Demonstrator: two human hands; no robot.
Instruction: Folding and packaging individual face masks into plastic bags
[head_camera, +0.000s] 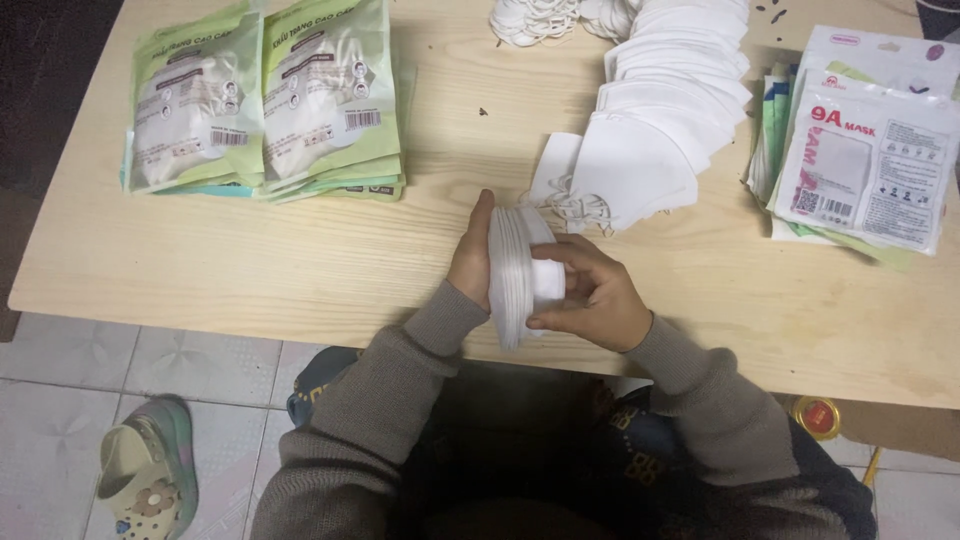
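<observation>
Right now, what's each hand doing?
Left hand: closed on the stack of white masks, held on edge.
Right hand: gripping the same stack from the other side.

Left hand (472, 262) flat, right hand (590, 297) fingers curled.

Your grey-brown knit sleeves (400, 400) frame a white mask stack (510, 275); pale wood-grain table (300, 270), green-and-white packets (262, 100), white packets with red-pink print (870, 150), a cream floral sandal (145, 480).
</observation>
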